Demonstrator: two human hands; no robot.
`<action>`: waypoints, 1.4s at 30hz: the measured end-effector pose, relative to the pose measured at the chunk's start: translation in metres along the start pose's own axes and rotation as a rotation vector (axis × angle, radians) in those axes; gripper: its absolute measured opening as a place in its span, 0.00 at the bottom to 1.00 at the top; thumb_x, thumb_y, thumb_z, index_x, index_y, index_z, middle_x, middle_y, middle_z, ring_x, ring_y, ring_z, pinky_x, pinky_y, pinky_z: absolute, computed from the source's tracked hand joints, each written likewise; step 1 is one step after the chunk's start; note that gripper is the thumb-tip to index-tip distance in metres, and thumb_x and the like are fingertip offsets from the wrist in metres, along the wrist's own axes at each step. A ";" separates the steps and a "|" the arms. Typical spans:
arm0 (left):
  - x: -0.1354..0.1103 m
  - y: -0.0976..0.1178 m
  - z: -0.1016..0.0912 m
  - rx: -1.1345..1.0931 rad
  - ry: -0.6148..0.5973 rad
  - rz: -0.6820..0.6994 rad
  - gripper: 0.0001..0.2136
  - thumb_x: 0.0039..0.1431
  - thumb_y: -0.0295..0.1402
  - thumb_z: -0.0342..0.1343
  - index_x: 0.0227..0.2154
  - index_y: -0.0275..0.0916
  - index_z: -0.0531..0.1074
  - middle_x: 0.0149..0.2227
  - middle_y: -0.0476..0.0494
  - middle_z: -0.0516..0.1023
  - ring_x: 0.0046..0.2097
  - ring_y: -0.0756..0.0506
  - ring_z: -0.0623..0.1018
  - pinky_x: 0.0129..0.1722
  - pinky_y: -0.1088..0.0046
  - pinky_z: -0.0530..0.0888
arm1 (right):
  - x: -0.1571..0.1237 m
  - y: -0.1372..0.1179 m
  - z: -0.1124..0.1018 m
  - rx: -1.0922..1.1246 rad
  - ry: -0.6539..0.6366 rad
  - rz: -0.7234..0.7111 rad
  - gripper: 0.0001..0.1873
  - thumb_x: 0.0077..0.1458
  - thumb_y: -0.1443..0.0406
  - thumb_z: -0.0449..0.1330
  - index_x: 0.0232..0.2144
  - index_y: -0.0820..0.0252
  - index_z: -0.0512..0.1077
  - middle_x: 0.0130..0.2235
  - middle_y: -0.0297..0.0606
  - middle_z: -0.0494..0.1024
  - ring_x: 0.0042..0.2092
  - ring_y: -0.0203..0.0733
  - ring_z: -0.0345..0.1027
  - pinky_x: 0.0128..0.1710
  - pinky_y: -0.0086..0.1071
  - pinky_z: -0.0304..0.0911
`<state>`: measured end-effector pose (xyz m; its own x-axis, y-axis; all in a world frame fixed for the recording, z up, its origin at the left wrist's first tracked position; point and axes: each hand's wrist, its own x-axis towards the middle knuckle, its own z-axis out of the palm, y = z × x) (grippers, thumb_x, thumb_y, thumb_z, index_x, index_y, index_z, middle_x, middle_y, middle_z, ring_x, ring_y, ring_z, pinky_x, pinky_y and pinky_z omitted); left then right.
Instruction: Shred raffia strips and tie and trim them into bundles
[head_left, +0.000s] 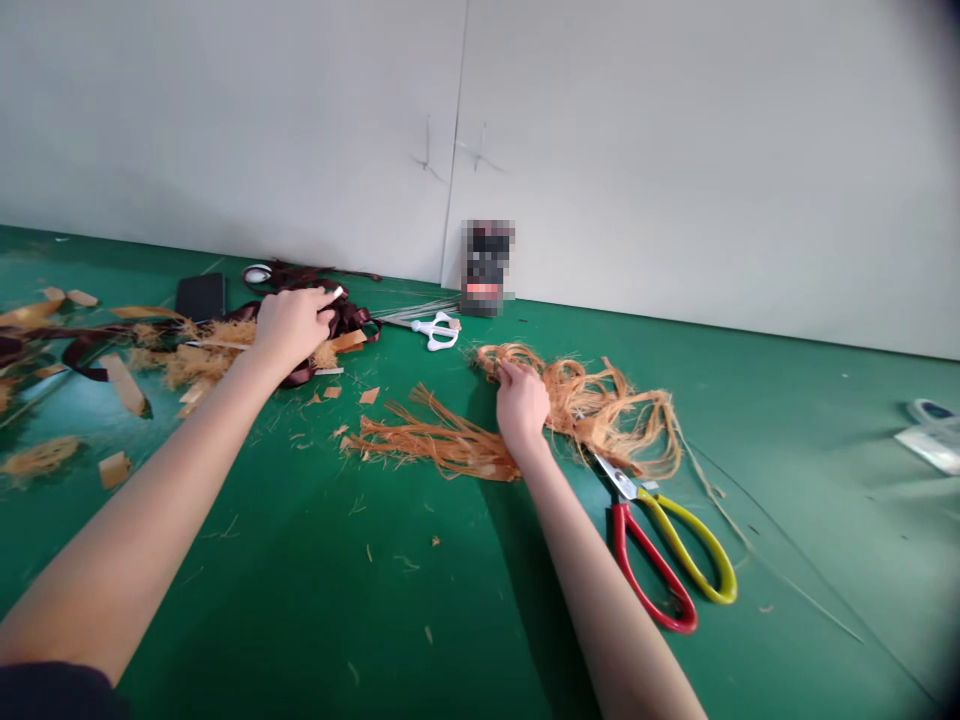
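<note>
My left hand (291,325) reaches far out to the left, its fingers closed around a dark brown ribbon (345,318) that lies tangled among tan fibre scraps. My right hand (520,402) rests on a bundle of orange raffia-like fibres (600,405), its fingers curled and pinching the strands near the loop's left end. A flatter spread of the same orange fibres (427,440) lies just left of my right wrist. Large scissors with one red and one yellow handle (664,545) lie to the right of my right forearm, blades pointing into the bundle.
Small white-handled scissors (437,328) and thin wires lie near the wall. A black rectangular object (200,296) sits at the back left. Tan paper strips (124,385) and fibre tufts litter the green table (420,610). A white object (930,435) sits at the right edge.
</note>
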<state>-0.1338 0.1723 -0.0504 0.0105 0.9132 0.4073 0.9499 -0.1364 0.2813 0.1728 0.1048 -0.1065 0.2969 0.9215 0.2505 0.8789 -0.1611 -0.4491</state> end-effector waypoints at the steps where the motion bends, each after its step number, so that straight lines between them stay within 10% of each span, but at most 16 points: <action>1: -0.001 0.001 0.000 0.076 -0.018 -0.014 0.08 0.52 0.29 0.56 0.34 0.37 0.79 0.44 0.36 0.79 0.45 0.32 0.77 0.46 0.51 0.71 | 0.005 0.002 -0.008 0.042 -0.010 0.004 0.19 0.61 0.65 0.49 0.46 0.58 0.78 0.43 0.49 0.80 0.39 0.48 0.73 0.38 0.35 0.63; 6: -0.024 0.033 0.006 0.148 0.020 -0.002 0.07 0.53 0.28 0.57 0.35 0.36 0.78 0.47 0.35 0.75 0.41 0.38 0.77 0.42 0.59 0.74 | 0.025 0.004 -0.047 0.221 0.011 -0.027 0.19 0.59 0.60 0.51 0.44 0.60 0.79 0.36 0.44 0.82 0.36 0.46 0.73 0.35 0.33 0.62; 16: -0.123 0.155 0.007 -0.157 -0.352 0.729 0.20 0.69 0.40 0.39 0.50 0.36 0.73 0.57 0.42 0.73 0.59 0.40 0.69 0.56 0.59 0.67 | 0.024 -0.012 -0.075 0.378 -0.003 -0.087 0.18 0.53 0.58 0.56 0.34 0.65 0.81 0.21 0.34 0.72 0.26 0.37 0.61 0.30 0.29 0.57; 22: -0.159 0.153 0.040 -0.017 -0.612 0.732 0.31 0.65 0.50 0.43 0.63 0.34 0.57 0.66 0.40 0.56 0.66 0.36 0.58 0.62 0.55 0.60 | 0.030 -0.002 -0.080 0.443 0.056 -0.049 0.21 0.51 0.55 0.57 0.34 0.67 0.81 0.21 0.34 0.71 0.27 0.37 0.61 0.30 0.30 0.58; 29: -0.150 0.142 0.023 0.023 -0.707 0.671 0.29 0.64 0.45 0.48 0.63 0.34 0.58 0.66 0.37 0.56 0.66 0.33 0.57 0.63 0.51 0.58 | 0.039 0.018 -0.080 0.519 0.063 -0.029 0.27 0.54 0.49 0.54 0.39 0.65 0.79 0.27 0.39 0.78 0.26 0.37 0.67 0.27 0.30 0.60; 35: -0.135 0.148 0.003 -0.068 -0.626 0.615 0.15 0.67 0.40 0.45 0.41 0.35 0.74 0.46 0.38 0.78 0.51 0.37 0.76 0.49 0.59 0.72 | 0.029 0.005 -0.096 0.378 0.082 -0.135 0.17 0.55 0.59 0.56 0.37 0.62 0.80 0.26 0.38 0.78 0.29 0.39 0.67 0.33 0.33 0.60; 38: -0.123 0.151 -0.010 -0.058 -0.577 0.559 0.13 0.67 0.37 0.47 0.36 0.35 0.72 0.37 0.40 0.77 0.33 0.44 0.78 0.33 0.67 0.72 | 0.021 -0.003 -0.105 0.251 0.076 -0.260 0.16 0.56 0.65 0.53 0.41 0.58 0.80 0.34 0.40 0.81 0.34 0.42 0.70 0.36 0.35 0.61; 42: -0.105 0.153 -0.031 -0.140 -0.360 0.460 0.10 0.65 0.36 0.50 0.31 0.37 0.71 0.36 0.42 0.75 0.35 0.43 0.76 0.35 0.65 0.72 | 0.010 -0.010 -0.118 -0.047 0.237 -0.450 0.21 0.60 0.68 0.48 0.47 0.62 0.77 0.34 0.44 0.80 0.34 0.43 0.69 0.34 0.36 0.60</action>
<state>0.0003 0.0439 -0.0231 0.5393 0.8176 0.2016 0.7725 -0.5757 0.2680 0.2106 0.0741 0.0017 -0.0435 0.7986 0.6003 0.9533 0.2128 -0.2141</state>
